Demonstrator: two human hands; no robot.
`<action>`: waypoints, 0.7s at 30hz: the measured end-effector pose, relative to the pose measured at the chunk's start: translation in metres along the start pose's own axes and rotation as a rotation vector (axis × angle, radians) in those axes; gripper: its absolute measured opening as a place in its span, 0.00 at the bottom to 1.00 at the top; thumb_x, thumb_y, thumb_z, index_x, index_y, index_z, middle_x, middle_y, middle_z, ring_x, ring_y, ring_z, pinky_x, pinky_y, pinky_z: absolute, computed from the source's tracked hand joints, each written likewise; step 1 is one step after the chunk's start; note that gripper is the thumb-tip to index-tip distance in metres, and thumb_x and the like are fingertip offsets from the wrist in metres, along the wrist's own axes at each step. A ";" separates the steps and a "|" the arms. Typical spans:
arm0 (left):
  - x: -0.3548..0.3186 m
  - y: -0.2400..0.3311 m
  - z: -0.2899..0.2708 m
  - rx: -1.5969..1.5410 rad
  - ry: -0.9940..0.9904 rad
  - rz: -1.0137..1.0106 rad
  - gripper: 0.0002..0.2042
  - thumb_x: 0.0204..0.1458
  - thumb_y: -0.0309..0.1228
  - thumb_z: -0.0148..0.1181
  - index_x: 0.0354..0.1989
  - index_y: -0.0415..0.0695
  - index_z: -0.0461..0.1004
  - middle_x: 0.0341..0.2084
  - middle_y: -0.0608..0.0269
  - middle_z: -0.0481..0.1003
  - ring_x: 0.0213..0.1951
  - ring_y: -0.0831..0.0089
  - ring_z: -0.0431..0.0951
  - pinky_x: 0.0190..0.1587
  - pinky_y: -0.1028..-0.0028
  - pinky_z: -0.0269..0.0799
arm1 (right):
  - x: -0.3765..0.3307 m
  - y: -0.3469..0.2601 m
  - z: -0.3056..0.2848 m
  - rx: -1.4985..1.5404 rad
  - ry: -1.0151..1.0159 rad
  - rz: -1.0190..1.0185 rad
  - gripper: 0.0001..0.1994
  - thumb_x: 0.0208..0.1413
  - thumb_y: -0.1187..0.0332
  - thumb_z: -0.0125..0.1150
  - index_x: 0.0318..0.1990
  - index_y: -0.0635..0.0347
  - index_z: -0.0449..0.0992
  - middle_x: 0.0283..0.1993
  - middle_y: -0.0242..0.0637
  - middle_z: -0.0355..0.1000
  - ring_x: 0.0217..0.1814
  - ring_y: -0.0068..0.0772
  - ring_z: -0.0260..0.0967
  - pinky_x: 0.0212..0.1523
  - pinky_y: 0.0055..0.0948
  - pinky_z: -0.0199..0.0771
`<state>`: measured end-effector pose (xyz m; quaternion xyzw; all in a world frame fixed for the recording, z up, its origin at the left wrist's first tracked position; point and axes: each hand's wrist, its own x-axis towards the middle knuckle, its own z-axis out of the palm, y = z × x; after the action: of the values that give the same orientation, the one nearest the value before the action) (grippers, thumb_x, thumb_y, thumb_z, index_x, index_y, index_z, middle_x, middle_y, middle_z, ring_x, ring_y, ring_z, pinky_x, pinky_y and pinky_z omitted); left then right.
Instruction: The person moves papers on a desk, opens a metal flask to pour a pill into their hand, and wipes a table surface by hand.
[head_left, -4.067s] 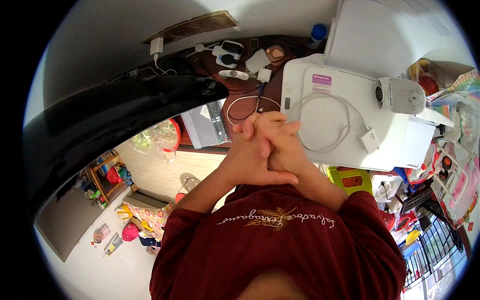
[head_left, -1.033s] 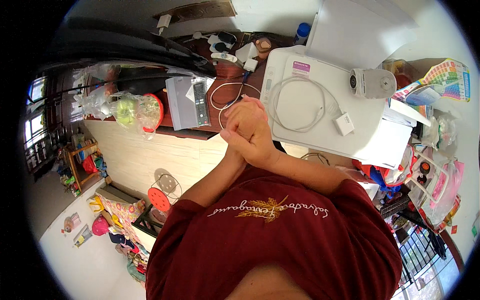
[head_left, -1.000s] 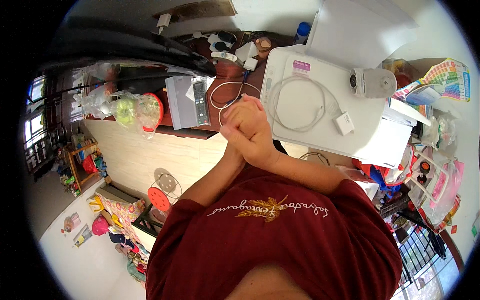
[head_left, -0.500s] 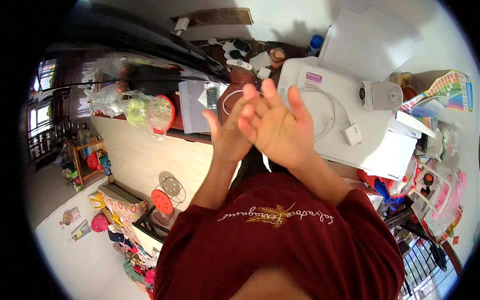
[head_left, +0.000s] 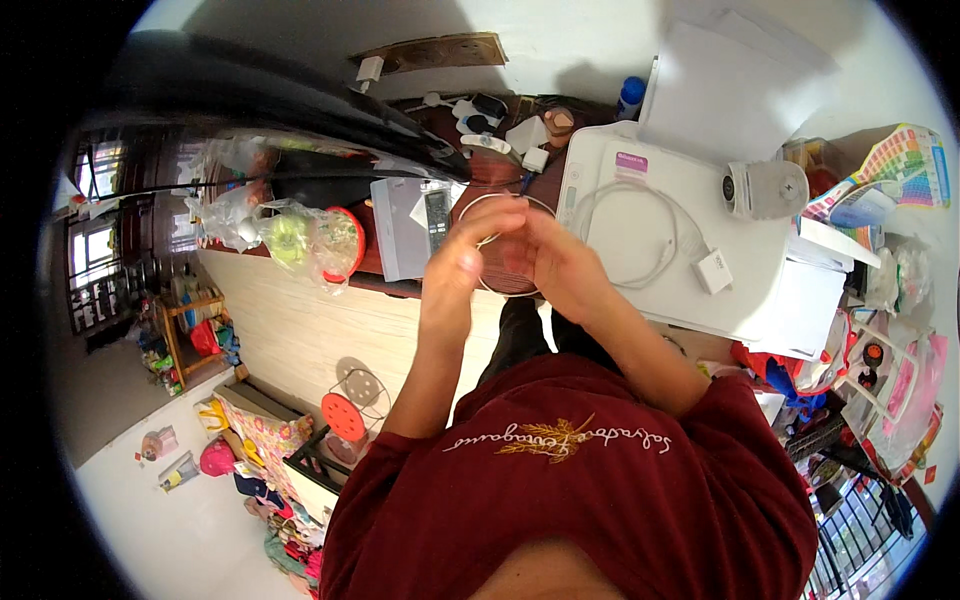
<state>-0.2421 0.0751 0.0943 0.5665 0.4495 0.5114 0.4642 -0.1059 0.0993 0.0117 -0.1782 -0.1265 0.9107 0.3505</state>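
My left hand [head_left: 462, 258] is raised over the dark red tabletop, fingers stretched and bent toward the right, thumb apart from them. Facing it is my right hand [head_left: 568, 262], slightly smeared by motion, its fingers extended up toward the left fingertips. The fingertips come close together or touch; I cannot tell which. Nothing shows between the palms. Beneath and behind them lies a looped white cable [head_left: 508, 292] on the tabletop. Left of my hands is a black remote control [head_left: 437, 216] by a grey box [head_left: 396, 232].
To the right, a white printer [head_left: 690, 310] carries a coiled cable with a white charger [head_left: 713, 271] and a white cylindrical device [head_left: 765, 190]. Small gadgets and a blue-capped bottle [head_left: 630, 96] stand along the wall. A red-rimmed basket [head_left: 345, 243] in clear plastic sits at the left.
My hands were crossed, the right palm in front of the left and turned up. They have separated sideways and now face each other. The whole view has shifted slightly.
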 end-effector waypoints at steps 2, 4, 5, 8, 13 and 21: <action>-0.005 0.004 0.020 0.492 -0.171 0.118 0.21 0.53 0.40 0.42 0.48 0.40 0.70 0.52 0.53 0.66 0.58 0.55 0.60 0.61 0.61 0.49 | 0.003 0.005 0.005 0.200 -0.058 -0.022 0.25 0.60 0.52 0.39 0.58 0.58 0.59 0.55 0.39 0.64 0.53 0.34 0.63 0.51 0.34 0.66; -0.006 0.003 0.039 0.726 -0.281 0.182 0.21 0.50 0.40 0.44 0.50 0.44 0.70 0.55 0.55 0.64 0.60 0.54 0.56 0.62 0.59 0.45 | 0.008 0.013 0.009 0.332 -0.218 0.041 0.28 0.59 0.47 0.37 0.60 0.56 0.57 0.58 0.39 0.62 0.53 0.32 0.63 0.51 0.32 0.65; -0.010 -0.009 0.042 0.722 -0.291 0.179 0.21 0.49 0.40 0.45 0.50 0.46 0.70 0.56 0.56 0.63 0.61 0.54 0.54 0.62 0.59 0.43 | 0.016 0.022 0.000 0.425 -0.306 0.119 0.29 0.58 0.46 0.36 0.60 0.55 0.57 0.58 0.39 0.61 0.52 0.30 0.63 0.50 0.30 0.65; -0.019 -0.028 0.042 0.687 -0.344 0.178 0.23 0.49 0.41 0.45 0.53 0.45 0.67 0.58 0.55 0.60 0.63 0.54 0.51 0.63 0.58 0.38 | 0.010 0.044 -0.014 0.492 -0.252 0.030 0.30 0.58 0.46 0.37 0.62 0.56 0.54 0.60 0.40 0.59 0.55 0.34 0.62 0.53 0.32 0.64; -0.026 -0.046 0.030 0.727 -0.245 0.074 0.26 0.51 0.42 0.42 0.58 0.42 0.61 0.60 0.53 0.56 0.64 0.55 0.48 0.63 0.58 0.37 | -0.005 0.041 0.011 0.366 0.085 -0.007 0.30 0.60 0.43 0.32 0.61 0.54 0.56 0.59 0.32 0.60 0.56 0.26 0.59 0.56 0.29 0.58; -0.066 -0.141 -0.045 0.947 -0.222 -0.359 0.25 0.54 0.37 0.44 0.59 0.38 0.57 0.59 0.49 0.57 0.62 0.54 0.53 0.62 0.61 0.45 | -0.024 -0.029 0.069 -1.295 0.019 -0.824 0.29 0.57 0.50 0.44 0.59 0.60 0.58 0.60 0.44 0.57 0.62 0.35 0.54 0.60 0.32 0.51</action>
<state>-0.2963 0.0366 -0.0538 0.6794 0.6698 0.1010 0.2821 -0.1009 0.0965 0.0898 -0.2941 -0.6878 0.4491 0.4886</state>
